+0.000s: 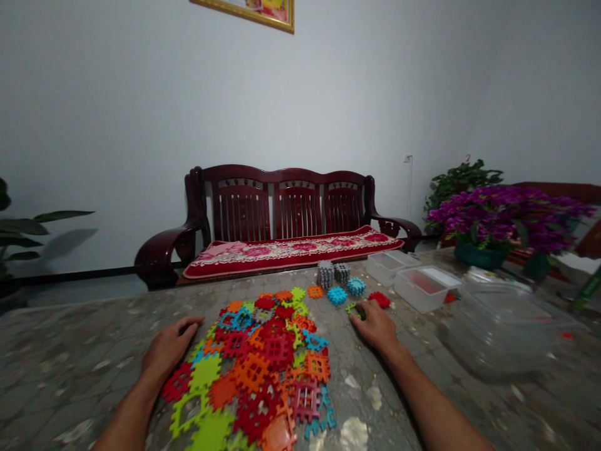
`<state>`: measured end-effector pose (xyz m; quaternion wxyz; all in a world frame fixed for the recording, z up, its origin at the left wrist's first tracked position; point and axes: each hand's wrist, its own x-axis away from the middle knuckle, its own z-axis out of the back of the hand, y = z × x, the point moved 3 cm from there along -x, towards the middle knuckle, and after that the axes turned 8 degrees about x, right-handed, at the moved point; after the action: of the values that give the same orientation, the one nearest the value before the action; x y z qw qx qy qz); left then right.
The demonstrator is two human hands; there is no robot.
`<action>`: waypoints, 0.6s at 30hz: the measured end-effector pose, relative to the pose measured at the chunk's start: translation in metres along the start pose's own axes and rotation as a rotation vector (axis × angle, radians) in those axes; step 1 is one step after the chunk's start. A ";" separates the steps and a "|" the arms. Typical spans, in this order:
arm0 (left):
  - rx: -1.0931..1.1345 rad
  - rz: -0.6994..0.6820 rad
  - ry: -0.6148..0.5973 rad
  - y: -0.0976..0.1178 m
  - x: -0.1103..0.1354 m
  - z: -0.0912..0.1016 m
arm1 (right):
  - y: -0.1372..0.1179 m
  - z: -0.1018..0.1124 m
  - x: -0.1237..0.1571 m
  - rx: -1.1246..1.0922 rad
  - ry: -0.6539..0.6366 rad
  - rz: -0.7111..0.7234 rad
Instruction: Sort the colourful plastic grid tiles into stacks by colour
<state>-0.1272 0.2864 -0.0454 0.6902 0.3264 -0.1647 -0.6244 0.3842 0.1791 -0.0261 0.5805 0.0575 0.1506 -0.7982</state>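
Observation:
A heap of flat plastic waffle pieces (263, 363) in red, orange, green and blue lies on the stone-patterned table (84, 363) in front of me. My left hand (169, 348) rests flat at the heap's left edge, fingers stretched out, touching green and red pieces. My right hand (375, 324) lies to the right of the heap, its fingertips closed on a green piece (354, 309). Just beyond it sit small sorted stacks: grey (332, 273), orange (315, 291), blue (346, 291) and red (379, 299).
Clear plastic boxes (422, 287) and a large clear tub (502, 326) stand at the right of the table. Purple flowers in a pot (502, 225) are behind them. A dark wooden bench (282, 219) with a red cushion stands past the table's far edge.

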 end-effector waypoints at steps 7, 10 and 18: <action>0.002 -0.022 0.021 0.000 0.000 -0.001 | -0.008 0.006 0.005 -0.021 0.168 0.151; 0.002 -0.017 0.012 -0.002 0.000 -0.002 | -0.030 0.010 0.009 -0.034 0.167 0.314; 0.008 -0.006 0.007 -0.003 0.000 -0.003 | -0.101 0.003 -0.019 0.113 0.013 0.505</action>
<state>-0.1275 0.2868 -0.0491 0.6877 0.3317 -0.1639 -0.6247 0.2949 0.2240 -0.0007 0.7562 0.1308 0.0904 -0.6347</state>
